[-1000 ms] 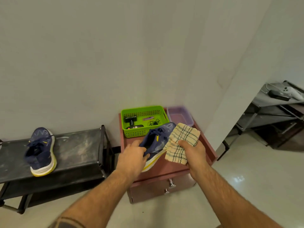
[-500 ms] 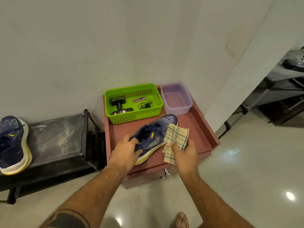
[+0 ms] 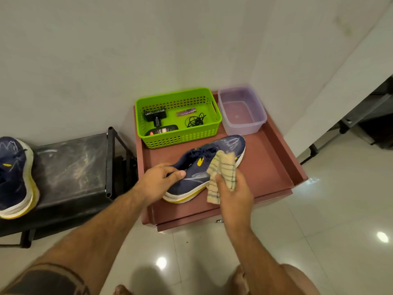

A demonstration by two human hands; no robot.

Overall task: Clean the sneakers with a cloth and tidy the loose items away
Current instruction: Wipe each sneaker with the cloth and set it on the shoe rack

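Note:
A navy sneaker [image 3: 223,150] with a white and yellow sole lies on the reddish-brown cabinet top [image 3: 263,167], toe toward the back right. My left hand [image 3: 157,182] grips its heel, thumb over the collar. My right hand [image 3: 232,188] holds a beige checked cloth [image 3: 223,169] against the shoe's side. The second navy sneaker [image 3: 14,177] rests on the black rack [image 3: 72,167] at the far left. A green basket [image 3: 180,118] behind the shoe holds a black clip, a purple stick, a coiled black cord and a dark tube.
A clear lilac plastic tub [image 3: 242,109] stands right of the basket, by the wall corner. The cabinet top has a raised rim. Glossy white floor tiles lie in front, with my bare feet at the bottom edge. A dark metal shelf [image 3: 374,116] stands far right.
The view has tilted down and drawn closer to the cabinet. My right hand has brought the cloth down against the sneaker's side. My left hand keeps hold of the heel.

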